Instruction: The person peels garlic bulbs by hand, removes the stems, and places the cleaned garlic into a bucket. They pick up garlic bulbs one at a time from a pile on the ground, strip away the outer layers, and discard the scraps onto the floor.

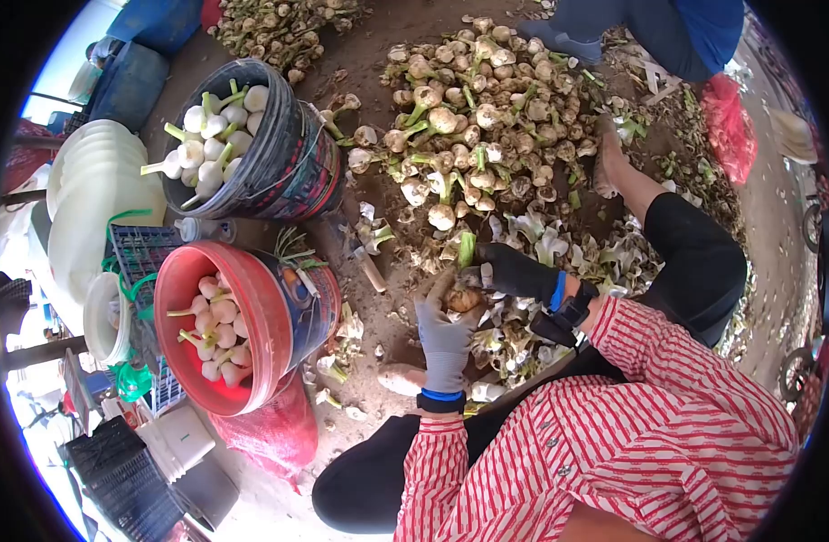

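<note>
Between my two gloved hands is a brownish garlic bulb [466, 301] with a short green stem standing up from it. My left hand [443, 332], in a grey glove with soiled fingertips, is closed around the bulb's near side. From the right, my right hand [515, 271], in a dark glove, has its fingers closed at the base of the stem; whether it also holds a small tool I cannot make out. Loose garlic skins [523, 339] lie beneath and beside both hands. Just beyond them rises a large heap of unpeeled garlic [487, 117].
To the left, a black bucket [319, 163] and a red-rimmed bucket [175, 316] hold cleaned white garlic. A wooden-handled tool [369, 269] lies beside them. Another person's leg [568, 32] is beyond the heap. A red mesh sack [274, 434] lies under the red-rimmed bucket.
</note>
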`<act>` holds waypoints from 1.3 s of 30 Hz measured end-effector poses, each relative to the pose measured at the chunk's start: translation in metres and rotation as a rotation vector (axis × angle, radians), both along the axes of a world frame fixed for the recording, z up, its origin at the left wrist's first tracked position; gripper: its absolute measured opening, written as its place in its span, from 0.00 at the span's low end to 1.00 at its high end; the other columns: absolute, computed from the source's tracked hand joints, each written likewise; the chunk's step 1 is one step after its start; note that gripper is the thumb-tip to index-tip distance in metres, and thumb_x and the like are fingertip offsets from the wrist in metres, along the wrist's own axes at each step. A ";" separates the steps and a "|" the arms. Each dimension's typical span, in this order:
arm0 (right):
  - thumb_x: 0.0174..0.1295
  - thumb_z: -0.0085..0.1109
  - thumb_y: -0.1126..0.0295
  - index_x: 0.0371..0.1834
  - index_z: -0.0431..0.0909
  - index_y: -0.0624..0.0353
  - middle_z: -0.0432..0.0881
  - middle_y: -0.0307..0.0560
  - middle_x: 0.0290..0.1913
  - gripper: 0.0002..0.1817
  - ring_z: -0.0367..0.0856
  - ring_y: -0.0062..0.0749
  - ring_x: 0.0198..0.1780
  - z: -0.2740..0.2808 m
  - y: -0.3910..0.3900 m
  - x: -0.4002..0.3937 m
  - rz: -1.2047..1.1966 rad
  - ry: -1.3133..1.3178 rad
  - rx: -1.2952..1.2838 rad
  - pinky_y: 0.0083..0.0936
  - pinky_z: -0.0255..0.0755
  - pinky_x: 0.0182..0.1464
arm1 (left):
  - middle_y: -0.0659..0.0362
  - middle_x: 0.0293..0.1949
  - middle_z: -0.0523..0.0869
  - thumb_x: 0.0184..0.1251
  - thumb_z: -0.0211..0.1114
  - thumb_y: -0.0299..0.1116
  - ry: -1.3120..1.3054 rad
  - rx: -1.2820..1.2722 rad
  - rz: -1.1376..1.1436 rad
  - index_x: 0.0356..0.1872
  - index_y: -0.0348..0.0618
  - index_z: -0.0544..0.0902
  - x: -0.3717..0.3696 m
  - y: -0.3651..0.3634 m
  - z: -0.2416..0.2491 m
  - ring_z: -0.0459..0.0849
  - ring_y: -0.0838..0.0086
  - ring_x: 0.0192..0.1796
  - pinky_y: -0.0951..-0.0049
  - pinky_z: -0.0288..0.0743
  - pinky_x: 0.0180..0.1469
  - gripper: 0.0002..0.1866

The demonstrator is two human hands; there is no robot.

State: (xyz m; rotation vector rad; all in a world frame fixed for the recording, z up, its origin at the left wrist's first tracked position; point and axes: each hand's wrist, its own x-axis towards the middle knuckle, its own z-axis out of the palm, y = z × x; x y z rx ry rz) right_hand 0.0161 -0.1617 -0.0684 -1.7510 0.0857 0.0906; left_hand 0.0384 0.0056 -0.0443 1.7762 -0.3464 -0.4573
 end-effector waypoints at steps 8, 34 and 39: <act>0.55 0.55 0.69 0.38 0.75 0.65 0.77 0.44 0.25 0.11 0.71 0.22 0.29 0.014 -0.013 -0.005 0.010 0.031 0.124 0.25 0.68 0.33 | 0.51 0.53 0.74 0.46 0.66 0.21 0.621 -0.470 0.036 0.62 0.42 0.64 0.006 0.004 0.030 0.77 0.65 0.52 0.68 0.72 0.55 0.37; 0.59 0.49 0.75 0.41 0.74 0.67 0.79 0.40 0.36 0.10 0.76 0.18 0.38 0.059 -0.020 -0.014 0.259 0.335 0.410 0.18 0.70 0.42 | 0.56 0.47 0.76 0.53 0.67 0.49 0.580 -0.340 0.027 0.59 0.42 0.64 0.010 0.009 0.020 0.77 0.69 0.48 0.71 0.76 0.47 0.35; 0.53 0.49 0.73 0.38 0.77 0.65 0.79 0.44 0.31 0.12 0.74 0.23 0.32 -0.003 -0.032 -0.013 0.052 0.080 0.364 0.21 0.70 0.36 | 0.58 0.46 0.76 0.47 0.72 0.46 0.819 -0.840 0.080 0.55 0.39 0.68 0.005 0.019 -0.006 0.77 0.71 0.47 0.74 0.74 0.49 0.36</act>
